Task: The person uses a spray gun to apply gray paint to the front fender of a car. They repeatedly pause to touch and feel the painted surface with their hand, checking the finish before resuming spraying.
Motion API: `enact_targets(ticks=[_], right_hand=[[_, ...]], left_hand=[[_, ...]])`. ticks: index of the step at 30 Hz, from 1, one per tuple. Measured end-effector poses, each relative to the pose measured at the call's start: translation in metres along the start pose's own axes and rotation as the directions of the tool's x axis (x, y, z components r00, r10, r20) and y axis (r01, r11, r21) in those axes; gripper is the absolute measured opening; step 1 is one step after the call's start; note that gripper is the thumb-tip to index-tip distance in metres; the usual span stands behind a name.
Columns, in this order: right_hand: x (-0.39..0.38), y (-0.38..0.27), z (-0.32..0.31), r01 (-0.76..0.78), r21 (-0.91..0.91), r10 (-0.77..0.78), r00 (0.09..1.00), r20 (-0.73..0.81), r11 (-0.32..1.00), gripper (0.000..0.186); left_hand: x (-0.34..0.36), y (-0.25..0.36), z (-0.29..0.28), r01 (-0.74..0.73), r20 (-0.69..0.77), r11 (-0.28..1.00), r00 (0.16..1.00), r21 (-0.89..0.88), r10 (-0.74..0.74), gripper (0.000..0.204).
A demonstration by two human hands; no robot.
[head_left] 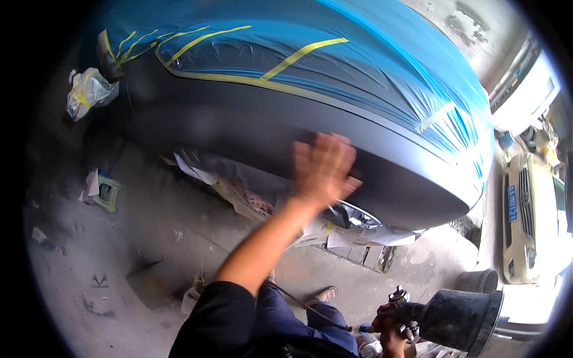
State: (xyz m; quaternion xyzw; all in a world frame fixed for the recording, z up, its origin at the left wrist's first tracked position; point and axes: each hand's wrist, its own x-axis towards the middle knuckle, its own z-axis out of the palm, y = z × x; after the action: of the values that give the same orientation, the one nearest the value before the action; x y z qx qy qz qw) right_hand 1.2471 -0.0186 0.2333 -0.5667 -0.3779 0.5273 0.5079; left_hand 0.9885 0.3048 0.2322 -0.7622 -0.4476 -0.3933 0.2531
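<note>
My left hand [325, 169] is stretched out over the dark grey car body panel [239, 119], its fingers spread and a little blurred by motion. It holds nothing; whether the palm touches the surface I cannot tell. At the lower right, my right hand [392, 340] is wrapped round the handle of a paint spray gun [403, 313] with a large dark cup [458, 320]. A hose [304, 303] runs across in front of my legs towards the gun. Blue masking film [382, 65] covers the car above the panel, edged and crossed with yellow tape [303, 58].
Masking paper [250, 194] hangs round the wheel opening below the panel. A floor grate [364, 256] and a dark bucket [477, 280] lie nearby. Crumpled masking [89, 92] hangs at the far left. A beige car [525, 221] stands at the right.
</note>
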Motion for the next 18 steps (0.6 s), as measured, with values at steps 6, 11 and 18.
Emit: enact_targets(ticks=[6,11,18], right_hand=[[0.000,-0.008,-0.010,-0.129,0.002,0.127,0.981,0.146,0.992,0.014],[0.009,0.002,-0.014,-0.015,-0.306,0.019,1.000,0.010,0.952,0.017],[0.006,0.030,-0.023,0.029,-0.681,-0.157,0.980,-0.126,0.732,0.021]], left_hand=[[-0.020,-0.148,-0.051,0.590,-0.291,0.807,0.775,0.017,-0.561,0.068],[0.014,0.032,0.004,0.392,-0.182,0.915,0.897,-0.098,-0.403,0.083],[-0.016,-0.002,0.013,0.435,-0.200,0.894,0.871,-0.107,-0.448,0.078]])
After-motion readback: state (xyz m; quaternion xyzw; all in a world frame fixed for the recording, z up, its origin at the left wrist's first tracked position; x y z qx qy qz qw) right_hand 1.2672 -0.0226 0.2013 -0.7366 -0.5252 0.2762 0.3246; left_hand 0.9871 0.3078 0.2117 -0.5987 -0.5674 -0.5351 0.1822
